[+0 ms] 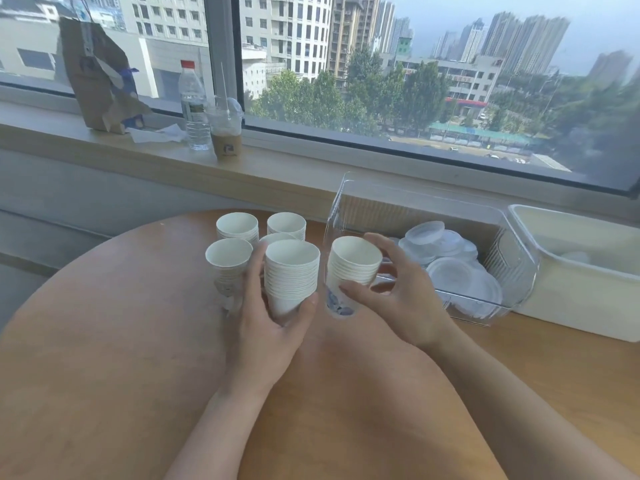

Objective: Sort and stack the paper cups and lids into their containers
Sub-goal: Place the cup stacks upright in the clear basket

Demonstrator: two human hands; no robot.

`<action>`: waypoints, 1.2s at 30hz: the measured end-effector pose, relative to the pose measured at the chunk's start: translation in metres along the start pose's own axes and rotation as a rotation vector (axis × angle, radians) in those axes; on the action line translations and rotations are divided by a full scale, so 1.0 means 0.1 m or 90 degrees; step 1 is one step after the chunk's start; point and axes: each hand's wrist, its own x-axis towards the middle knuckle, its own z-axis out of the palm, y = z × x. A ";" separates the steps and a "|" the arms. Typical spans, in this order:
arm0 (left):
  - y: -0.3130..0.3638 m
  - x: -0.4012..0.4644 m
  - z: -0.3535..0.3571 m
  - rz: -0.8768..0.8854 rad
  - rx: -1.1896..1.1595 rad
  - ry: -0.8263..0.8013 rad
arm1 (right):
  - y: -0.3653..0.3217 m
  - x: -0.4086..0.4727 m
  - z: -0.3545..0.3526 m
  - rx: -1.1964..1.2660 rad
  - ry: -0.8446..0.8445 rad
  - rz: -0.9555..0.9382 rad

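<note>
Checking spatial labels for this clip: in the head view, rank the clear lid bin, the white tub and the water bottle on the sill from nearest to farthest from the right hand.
From the right hand:
1. Clear lid bin, directly beside the hand, to its right.
2. White tub, farther right, beyond the bin.
3. Water bottle, far off on the windowsill, up and to the left.

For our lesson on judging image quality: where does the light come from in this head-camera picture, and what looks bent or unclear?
Head view: daylight enters through the window behind the table, so shadows are soft; the wide lens bows the windowsill; the clear bin shows pale glare, blurring its lids; the cup stacks stay fairly sharp.
</note>
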 end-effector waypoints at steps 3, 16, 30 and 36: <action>0.05 0.08 0.24 0.004 -0.047 -0.023 | 0.09 0.09 -0.21 -0.015 0.049 0.011; -0.16 0.16 0.78 0.080 0.010 -0.073 | 0.54 0.89 -0.41 0.047 0.149 0.074; -0.23 0.21 0.84 0.073 0.025 -0.058 | 0.94 1.71 0.15 -0.087 0.129 0.138; -0.24 0.21 0.84 0.083 0.036 -0.062 | 0.97 1.80 0.20 -0.069 0.130 0.156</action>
